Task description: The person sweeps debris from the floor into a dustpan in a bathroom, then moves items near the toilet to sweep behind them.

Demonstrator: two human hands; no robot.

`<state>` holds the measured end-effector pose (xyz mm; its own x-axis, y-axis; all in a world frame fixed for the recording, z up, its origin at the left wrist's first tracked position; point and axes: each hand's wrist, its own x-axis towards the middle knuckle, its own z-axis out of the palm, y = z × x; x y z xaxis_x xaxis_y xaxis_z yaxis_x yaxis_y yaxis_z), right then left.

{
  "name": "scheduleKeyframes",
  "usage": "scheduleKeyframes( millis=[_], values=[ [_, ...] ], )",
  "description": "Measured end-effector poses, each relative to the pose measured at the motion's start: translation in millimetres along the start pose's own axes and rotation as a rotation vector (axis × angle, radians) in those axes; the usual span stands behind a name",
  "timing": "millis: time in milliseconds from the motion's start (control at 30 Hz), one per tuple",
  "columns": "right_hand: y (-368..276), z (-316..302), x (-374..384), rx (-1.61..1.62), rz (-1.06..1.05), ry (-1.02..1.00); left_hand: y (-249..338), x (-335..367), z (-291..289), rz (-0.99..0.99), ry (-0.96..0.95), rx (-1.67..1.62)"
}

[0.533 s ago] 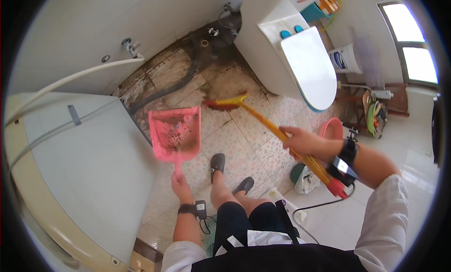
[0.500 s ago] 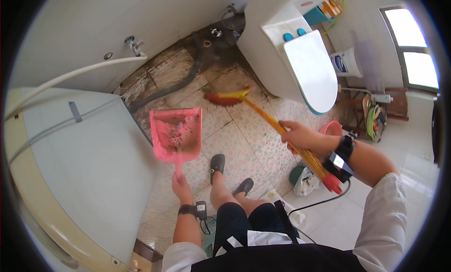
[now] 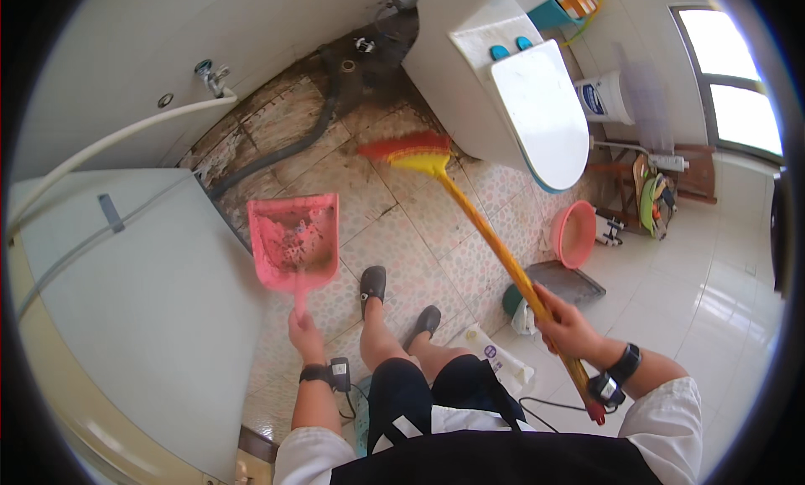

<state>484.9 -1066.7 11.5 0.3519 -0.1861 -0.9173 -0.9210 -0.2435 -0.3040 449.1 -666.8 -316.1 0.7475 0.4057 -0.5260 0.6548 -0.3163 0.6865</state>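
My left hand [image 3: 307, 337] is wrapped round the handle of a pink dustpan [image 3: 295, 242] that has dark dirt scattered in its pan. My right hand [image 3: 572, 324] grips the yellow-orange handle of a broom [image 3: 493, 235]. At its far end, the broom's yellow head and red bristles [image 3: 402, 145] are over the dirty tiles in front of the toilet, slightly blurred. The bristles lie well apart from the dustpan, up and to its right. Whether they touch the floor I cannot tell.
A white toilet [image 3: 543, 120] with its lid down stands at the far right of the broom head. A grey hose [image 3: 285, 150] crosses the stained floor. To the left is a large pale appliance [image 3: 151, 292]. A pink basin [image 3: 577, 235] and a dark tray [image 3: 566, 282] rest on the right.
My right hand has come down toward my body, and the broom head has turned so its bristles spread wider near the toilet. The dustpan stays in my left hand.
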Motion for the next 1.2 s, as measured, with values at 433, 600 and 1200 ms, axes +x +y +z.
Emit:
scheduleKeyframes(
  millis=[433, 600, 1200],
  values=[
    [60.2, -30.7, 11.2, -0.141, 0.174, 0.024, 29.7, 8.8, 31.3, 0.076, -0.104, 0.088],
    [19.5, -35.2, 101.6, -0.102, -0.120, 0.050, 42.0, -0.6, 29.9, 0.051, -0.106, 0.038],
    [95.9, -1.1, 13.8, 0.286, -0.085, -0.043, 38.3, -4.6, 21.3, 0.150, -0.135, 0.091]
  ],
)
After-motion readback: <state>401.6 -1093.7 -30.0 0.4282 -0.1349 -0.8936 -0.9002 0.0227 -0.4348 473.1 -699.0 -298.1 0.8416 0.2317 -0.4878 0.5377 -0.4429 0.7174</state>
